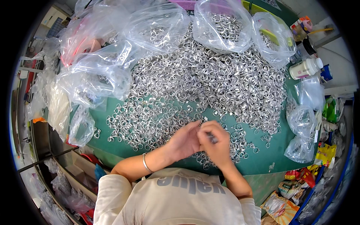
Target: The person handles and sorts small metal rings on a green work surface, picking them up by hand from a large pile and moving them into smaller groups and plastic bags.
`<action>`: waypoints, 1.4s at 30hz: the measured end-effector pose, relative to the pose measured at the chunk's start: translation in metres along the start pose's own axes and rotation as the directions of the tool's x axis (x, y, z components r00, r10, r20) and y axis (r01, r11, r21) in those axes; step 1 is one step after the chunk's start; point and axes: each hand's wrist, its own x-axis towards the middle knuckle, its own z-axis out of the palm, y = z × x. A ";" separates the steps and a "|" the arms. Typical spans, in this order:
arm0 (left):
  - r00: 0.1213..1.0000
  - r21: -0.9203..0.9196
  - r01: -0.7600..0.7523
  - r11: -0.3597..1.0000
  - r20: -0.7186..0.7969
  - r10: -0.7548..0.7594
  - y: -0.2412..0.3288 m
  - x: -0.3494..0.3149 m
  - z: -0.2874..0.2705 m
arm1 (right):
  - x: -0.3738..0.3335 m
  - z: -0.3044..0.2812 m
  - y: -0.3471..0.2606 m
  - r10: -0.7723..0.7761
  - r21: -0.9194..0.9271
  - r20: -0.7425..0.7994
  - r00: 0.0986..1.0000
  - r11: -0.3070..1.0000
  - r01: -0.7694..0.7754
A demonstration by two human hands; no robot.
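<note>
My left hand (pixel 187 141) is over the near part of the green table, cupped with its palm partly showing; some of its fingers are hidden at the right hand. Against it, my right hand (pixel 218 144) is curled, its fingers bent round a small cluster of grey metal rings (pixel 212 138), blurred by motion. Loose silver metal rings (pixel 150 122) lie scattered on the table beneath and left of the hands. Beyond them rises a large heap of the same rings (pixel 240 80).
Clear plastic bags of rings (pixel 223 28) stand along the far side, with more bags (pixel 93 78) at the left. On the right are a white bottle (pixel 305 69) and knotted clear bags (pixel 301 123). The green table's (pixel 258 161) near edge runs before my body.
</note>
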 end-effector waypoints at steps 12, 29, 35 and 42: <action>0.984 0.116 -0.092 0.989 -0.143 0.108 -0.001 -0.018 0.001 | 0.034 -0.007 0.011 -0.167 -0.622 0.069 0.984 0.764 0.173; 0.949 0.023 -0.248 0.968 -0.193 0.248 0.005 -0.061 -0.013 | -0.006 0.002 0.009 0.078 -0.434 0.074 0.994 0.900 -0.038; 0.947 0.152 -0.207 0.966 -0.219 0.237 0.005 -0.065 -0.012 | 0.000 0.018 0.011 0.018 -0.814 0.121 0.993 0.574 0.089; 0.934 0.236 -0.199 0.951 -0.247 0.257 0.007 -0.067 -0.008 | 0.003 0.017 0.017 0.040 -0.706 0.084 0.996 0.708 0.031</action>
